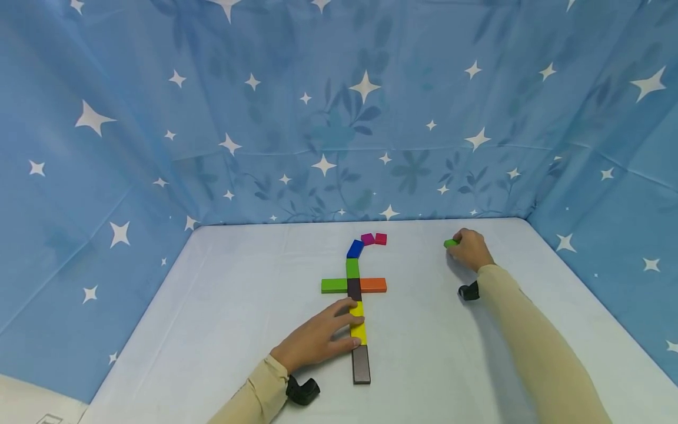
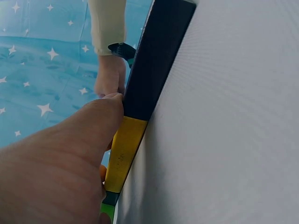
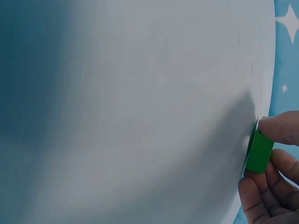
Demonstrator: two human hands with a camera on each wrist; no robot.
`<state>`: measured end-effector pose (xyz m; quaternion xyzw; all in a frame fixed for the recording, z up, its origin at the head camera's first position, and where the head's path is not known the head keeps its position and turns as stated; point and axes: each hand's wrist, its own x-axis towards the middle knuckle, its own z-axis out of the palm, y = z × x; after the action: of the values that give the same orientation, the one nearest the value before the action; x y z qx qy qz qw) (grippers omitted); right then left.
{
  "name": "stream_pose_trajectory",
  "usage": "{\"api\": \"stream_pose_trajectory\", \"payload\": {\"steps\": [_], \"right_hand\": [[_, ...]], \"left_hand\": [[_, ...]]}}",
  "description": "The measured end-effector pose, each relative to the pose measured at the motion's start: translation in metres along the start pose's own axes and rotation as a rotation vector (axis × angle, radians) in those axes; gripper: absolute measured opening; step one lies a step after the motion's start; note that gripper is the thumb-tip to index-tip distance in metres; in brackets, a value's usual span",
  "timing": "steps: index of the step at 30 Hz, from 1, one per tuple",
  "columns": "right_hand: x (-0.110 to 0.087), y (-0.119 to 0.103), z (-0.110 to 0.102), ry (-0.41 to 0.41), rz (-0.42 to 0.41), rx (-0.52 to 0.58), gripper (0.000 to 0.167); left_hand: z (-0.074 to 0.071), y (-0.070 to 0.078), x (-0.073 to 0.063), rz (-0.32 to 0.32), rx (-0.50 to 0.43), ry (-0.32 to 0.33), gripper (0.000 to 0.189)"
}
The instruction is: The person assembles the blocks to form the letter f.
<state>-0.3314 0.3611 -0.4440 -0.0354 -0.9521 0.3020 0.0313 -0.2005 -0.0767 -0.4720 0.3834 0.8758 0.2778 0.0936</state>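
My left hand rests on a yellow block in a line of blocks, its fingers spread across it. In the left wrist view the thumb lies where the yellow block meets a dark grey block. Over at the far right of the table, my right hand pinches a small green block between thumb and fingers. The right wrist view shows this green block close over the white surface, thumb at one end and fingertips at the other.
Beyond the yellow stand a dark brown block, flanked by a green and an orange block. Another green block, a blue, a purple and a red block curve right. A blue starry curtain borders the white table.
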Motion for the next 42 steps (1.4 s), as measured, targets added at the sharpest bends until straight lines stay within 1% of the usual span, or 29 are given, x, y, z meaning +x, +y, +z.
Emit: {"api": "stream_pose_trajectory", "payload": {"steps": [5,9,14,18,21,29,34,42], "right_hand": [[0.001,-0.01,0.009,0.006,-0.033,0.027,0.037],[0.002,-0.021,0.017,0.009,-0.04,0.046,0.035],[0.004,-0.033,0.027,-0.007,-0.042,0.067,0.033],[0.005,-0.04,0.036,-0.022,-0.064,0.082,0.031],[0.006,-0.046,0.044,-0.027,-0.076,0.094,0.03],[0.007,-0.066,0.06,-0.066,-0.056,0.09,0.028],[0.006,-0.078,0.065,-0.089,-0.055,0.101,0.027],[0.01,-0.089,0.074,-0.098,-0.068,0.095,0.027]], "left_hand": [[0.0,0.0,0.001,0.002,-0.009,0.0,0.049],[0.001,-0.001,0.001,0.017,-0.001,0.004,0.049],[0.001,-0.002,0.001,0.031,0.017,0.005,0.05],[0.001,-0.002,0.001,0.04,0.006,0.005,0.05],[0.001,-0.002,0.002,0.033,-0.004,0.001,0.05],[0.001,-0.001,0.001,-0.001,-0.004,-0.004,0.049],[0.0,0.0,0.002,-0.002,-0.001,-0.007,0.049],[0.001,0.0,0.003,0.006,-0.005,-0.004,0.049]]}}
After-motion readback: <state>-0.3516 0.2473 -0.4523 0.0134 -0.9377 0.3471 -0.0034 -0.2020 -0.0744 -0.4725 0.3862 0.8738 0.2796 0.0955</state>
